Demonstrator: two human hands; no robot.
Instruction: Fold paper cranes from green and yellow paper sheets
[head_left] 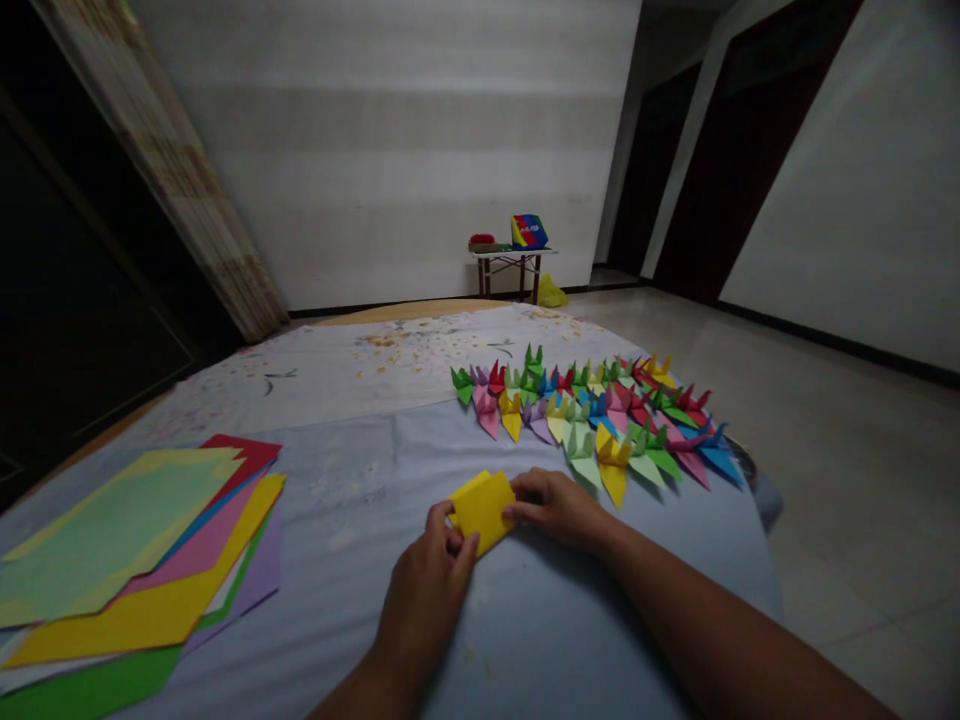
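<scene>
Yellow paper: the folded paper [486,512] sits at the middle of the table's near part, tilted, layers showing at its upper left; whether it touches the cloth cannot be told.
Left hand: the left hand [426,592] pinches the paper's left side, thumb at the lower left corner, fingertips at the left edge, partly hidden.
Right hand: the right hand [559,508] pinches the right edge between thumb and forefinger, the gap between them just the paper's thickness.
Blue cloth: the blue cloth [337,560] stretches between the hands and the sheets on the left, and runs toward the person below them.
Cranes: the cranes [581,458], in many colours, stand in close rows beyond the right hand, the nearest just past its knuckles; this is the tighter side.
Sheets: the fanned sheets [127,540] lie at the left, well apart from the left hand.
Right edge: the cloth curves off beside the outermost blue crane, with floor [840,480] beyond.
Far side: a flowered cloth [330,375] reaches toward the wall [412,150].
</scene>
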